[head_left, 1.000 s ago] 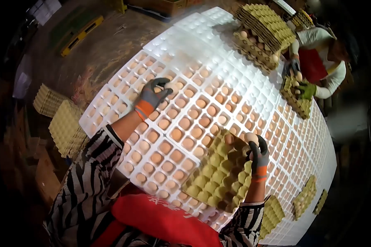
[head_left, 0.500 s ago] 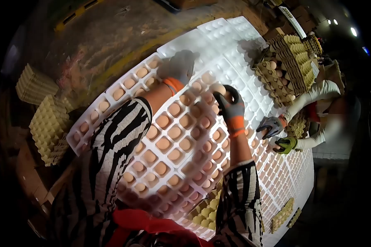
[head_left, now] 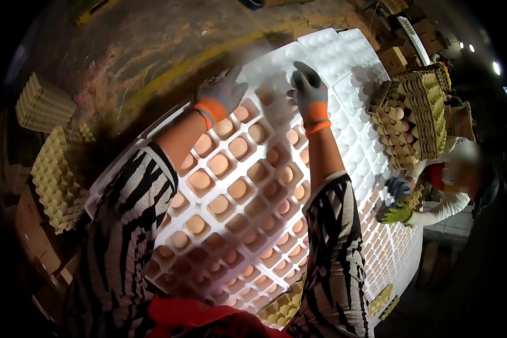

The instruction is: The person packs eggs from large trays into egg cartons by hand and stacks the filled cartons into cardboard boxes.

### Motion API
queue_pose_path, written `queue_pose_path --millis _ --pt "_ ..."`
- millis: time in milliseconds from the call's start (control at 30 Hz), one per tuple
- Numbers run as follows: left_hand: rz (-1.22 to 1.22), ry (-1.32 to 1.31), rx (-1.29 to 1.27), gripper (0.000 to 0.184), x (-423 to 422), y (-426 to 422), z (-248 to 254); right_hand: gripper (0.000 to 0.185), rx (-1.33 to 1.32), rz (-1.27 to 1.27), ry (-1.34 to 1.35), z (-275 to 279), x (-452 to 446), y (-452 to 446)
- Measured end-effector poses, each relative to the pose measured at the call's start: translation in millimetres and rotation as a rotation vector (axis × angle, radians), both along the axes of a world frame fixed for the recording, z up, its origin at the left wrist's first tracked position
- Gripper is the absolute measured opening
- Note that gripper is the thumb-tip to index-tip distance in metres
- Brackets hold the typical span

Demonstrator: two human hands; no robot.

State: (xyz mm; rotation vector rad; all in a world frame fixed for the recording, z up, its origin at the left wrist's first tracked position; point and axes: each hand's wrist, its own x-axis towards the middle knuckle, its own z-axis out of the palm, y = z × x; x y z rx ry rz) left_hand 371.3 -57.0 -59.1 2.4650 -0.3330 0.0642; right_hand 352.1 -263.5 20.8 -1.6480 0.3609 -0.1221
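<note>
White foam trays with square pockets [head_left: 229, 219] lie below my hands, many pockets holding light brown eggs [head_left: 218, 164]. Near the far edge, my left hand [head_left: 221, 93], in a grey glove with an orange cuff, has its thumb and fingers apart. It hovers beside the last filled pockets, and I see nothing in it. To its right is my right hand [head_left: 310, 93], gloved alike with dark fingertips, above the white tray surface. Its fingers are bent but apart, and no egg shows between them. The surface directly beneath its palm is hidden.
Across the trays, a co-worker's grey glove [head_left: 399, 188] and green glove [head_left: 397, 214] are over the trays. Stacked cardboard egg flats [head_left: 419, 115] with some eggs stand at right. More egg flats [head_left: 53, 174] lie at left. A yellow-green flat [head_left: 284, 304] sits near me.
My right hand has moved away from the egg it held and reaches farther over the trays. My left hand has shifted left and is clearer. The view has shifted, and the co-worker's hands have moved.
</note>
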Motion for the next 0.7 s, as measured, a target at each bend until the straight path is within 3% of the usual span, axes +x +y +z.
queue_pose_path --millis 100,200,267,333,367,467,567,600,633,700 --pt "-0.049 0.029 -0.06 0.048 -2.4 6.4 5.1 0.024 -0.008 0.076 0.217 -13.1 26.0 1.5" --pt "-0.053 0.065 -0.063 0.045 -3.1 9.4 7.6 0.023 0.05 -0.097 -0.006 -19.7 48.4 14.0" --pt "-0.049 0.042 -0.044 0.044 -4.6 8.5 11.5 0.032 0.056 -0.068 -0.213 -27.2 55.4 34.4" --pt "-0.042 -0.018 -0.026 0.043 -7.5 8.1 11.7 0.036 -0.928 0.109 -0.799 -56.1 84.1 33.9" --pt "-0.028 -0.019 -0.004 0.043 -7.6 8.1 11.2 0.037 -1.193 0.182 -0.575 -70.9 81.7 36.9" --pt "0.002 -0.049 0.028 0.044 -4.7 5.4 5.5 0.036 -0.639 0.158 -0.539 -59.7 57.8 30.1" --pt "0.011 -0.164 0.018 0.044 3.2 6.9 -18.7 0.034 -0.135 0.045 -0.432 6.5 -30.4 -6.3" --pt "0.051 -0.247 0.1 0.042 13.1 7.1 -37.4 0.035 -0.11 0.028 -0.389 26.9 -72.2 -22.9" --pt "0.084 -0.564 0.061 0.046 11.6 7.8 -39.5 0.036 -0.207 -0.015 -0.321 44.0 -115.4 -41.2" --pt "0.049 -0.163 0.196 0.05 22.5 17.1 -53.8 0.035 -0.441 -0.111 -0.176 69.3 -210.0 -78.6"
